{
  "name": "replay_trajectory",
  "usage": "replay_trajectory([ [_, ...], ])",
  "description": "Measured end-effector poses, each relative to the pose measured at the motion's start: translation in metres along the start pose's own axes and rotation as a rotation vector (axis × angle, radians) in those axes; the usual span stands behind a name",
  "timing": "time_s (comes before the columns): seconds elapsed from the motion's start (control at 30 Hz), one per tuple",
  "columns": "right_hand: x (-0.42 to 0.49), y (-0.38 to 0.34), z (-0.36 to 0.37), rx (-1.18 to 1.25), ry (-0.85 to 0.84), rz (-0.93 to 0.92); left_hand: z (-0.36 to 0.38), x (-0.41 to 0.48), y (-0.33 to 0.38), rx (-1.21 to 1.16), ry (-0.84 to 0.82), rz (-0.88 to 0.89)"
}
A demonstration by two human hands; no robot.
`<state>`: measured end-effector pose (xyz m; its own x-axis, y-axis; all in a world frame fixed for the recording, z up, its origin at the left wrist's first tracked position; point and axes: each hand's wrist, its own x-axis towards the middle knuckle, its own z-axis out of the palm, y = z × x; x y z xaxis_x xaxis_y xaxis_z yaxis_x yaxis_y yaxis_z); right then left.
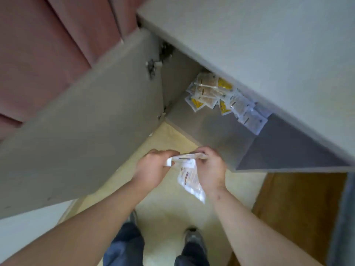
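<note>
The bare left forearm (92,217) and right forearm (240,217) reach forward and upward, narrowing towards each other at the wrists. The left grip (151,166) shows its back to the camera, with fingers curled, and pinches the top edge of the packets (189,177). The right grip (210,167) is just beside it, fingers curled over the same edge. The two grips do not touch each other.

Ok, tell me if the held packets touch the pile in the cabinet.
Apart. The head view shows the held packets, gripped by the left hand and right hand, with bare shelf between them and the pile.
</note>
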<state>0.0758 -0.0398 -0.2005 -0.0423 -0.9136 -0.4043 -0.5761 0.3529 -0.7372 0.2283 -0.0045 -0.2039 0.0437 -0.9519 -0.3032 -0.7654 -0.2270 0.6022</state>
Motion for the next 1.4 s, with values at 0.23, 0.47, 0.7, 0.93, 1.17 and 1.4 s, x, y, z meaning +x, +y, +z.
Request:
replay_trajectory([
  [0.23,-0.102,-0.122,-0.062,0.273,0.020,0.153,-0.116,-0.110,0.089,-0.128,0.216,-0.216],
  [0.47,-0.207,-0.231,-0.091,0.772,-0.201,0.408,-0.202,-0.237,0.134,-0.112,0.613,-0.338],
  [0.7,-0.330,-0.317,-0.061,0.751,-0.856,0.439,-0.273,-0.380,0.117,0.023,0.974,-0.240],
  [0.93,-0.529,-0.375,-0.019,0.886,-1.393,0.410,-0.335,-0.567,0.099,0.229,1.316,-0.235],
  [1.17,-0.695,-0.408,0.017,0.802,-1.978,0.483,-0.375,-0.747,0.088,0.454,1.406,-0.320],
  [1.4,-0.836,-0.397,0.061,0.472,-2.049,0.343,-0.365,-0.900,0.089,0.115,1.420,-0.510],
])
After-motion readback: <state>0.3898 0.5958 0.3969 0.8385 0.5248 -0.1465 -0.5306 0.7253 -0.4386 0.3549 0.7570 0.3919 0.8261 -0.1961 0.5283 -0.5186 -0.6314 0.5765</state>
